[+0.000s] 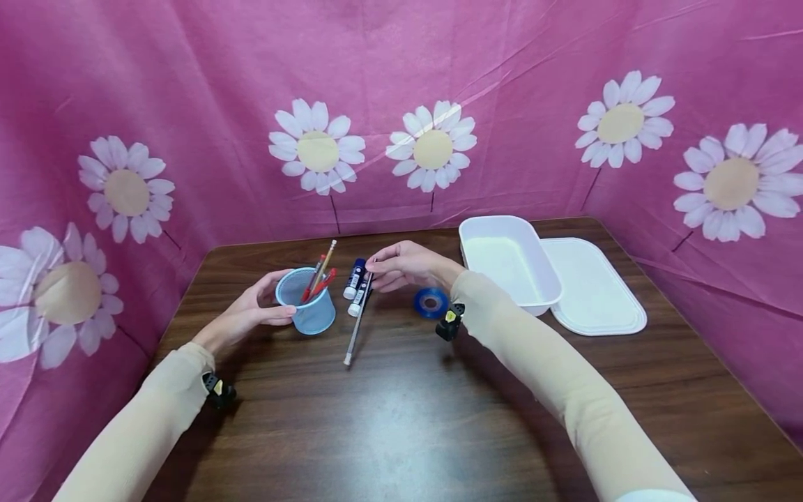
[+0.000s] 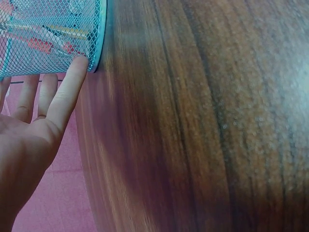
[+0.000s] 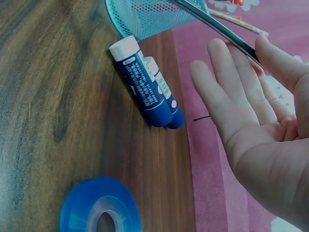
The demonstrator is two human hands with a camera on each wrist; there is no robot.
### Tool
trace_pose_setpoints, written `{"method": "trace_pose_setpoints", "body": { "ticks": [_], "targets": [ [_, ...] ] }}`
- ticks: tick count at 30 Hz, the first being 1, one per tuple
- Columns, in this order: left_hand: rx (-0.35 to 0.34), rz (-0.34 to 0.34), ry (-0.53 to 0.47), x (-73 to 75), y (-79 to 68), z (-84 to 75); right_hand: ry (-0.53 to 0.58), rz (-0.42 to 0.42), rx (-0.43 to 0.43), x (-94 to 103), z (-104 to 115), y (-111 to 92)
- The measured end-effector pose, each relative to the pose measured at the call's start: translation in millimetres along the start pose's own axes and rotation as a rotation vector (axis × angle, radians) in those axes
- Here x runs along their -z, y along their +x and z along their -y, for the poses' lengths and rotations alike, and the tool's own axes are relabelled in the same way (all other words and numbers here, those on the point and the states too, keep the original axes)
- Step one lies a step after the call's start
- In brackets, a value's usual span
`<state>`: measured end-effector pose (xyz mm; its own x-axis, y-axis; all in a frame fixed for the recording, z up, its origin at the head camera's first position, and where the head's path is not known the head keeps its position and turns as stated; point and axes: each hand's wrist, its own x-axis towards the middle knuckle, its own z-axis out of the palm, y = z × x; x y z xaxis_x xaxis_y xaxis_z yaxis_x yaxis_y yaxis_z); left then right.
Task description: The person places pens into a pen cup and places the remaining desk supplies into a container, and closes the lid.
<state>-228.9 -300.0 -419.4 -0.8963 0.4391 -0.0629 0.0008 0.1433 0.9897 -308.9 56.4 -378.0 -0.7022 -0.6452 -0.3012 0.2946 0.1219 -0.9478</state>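
A light-blue mesh pen holder (image 1: 314, 319) stands upright on the left of the table, with red pens (image 1: 323, 284) and a yellowish pencil (image 1: 327, 254) leaning inside. My left hand (image 1: 254, 307) holds it from the left, thumb on the near side and fingers on the far side. Between thumb and fingertips, my right hand (image 1: 404, 266) pinches a slim silver-grey pencil (image 1: 356, 331) near its upper end. Its pale-tipped lower end slants down toward me. Two blue-and-white glue sticks (image 3: 140, 82) lie side by side beneath the right hand, just right of the holder.
A roll of blue tape (image 1: 431, 302) lies flat right of the glue sticks. Farther right sits a white plastic container (image 1: 511, 261), beside its white lid (image 1: 596, 286). A pink flowered cloth (image 1: 376, 56) hangs along the back and sides of the wooden table (image 1: 389, 418).
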Motion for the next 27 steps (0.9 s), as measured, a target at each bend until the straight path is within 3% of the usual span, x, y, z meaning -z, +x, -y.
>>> {"method": "trace_pose_setpoints", "body": {
  "ticks": [14,27],
  "targets": [
    [0.009,-0.003,0.008,-0.7,-1.5,-1.0,0.028,-0.031,0.009,-6.8,22,-12],
    [0.005,-0.015,0.001,-1.7,-1.2,-0.7,0.094,0.002,0.074,-14.0,43,-23]
  ]
}}
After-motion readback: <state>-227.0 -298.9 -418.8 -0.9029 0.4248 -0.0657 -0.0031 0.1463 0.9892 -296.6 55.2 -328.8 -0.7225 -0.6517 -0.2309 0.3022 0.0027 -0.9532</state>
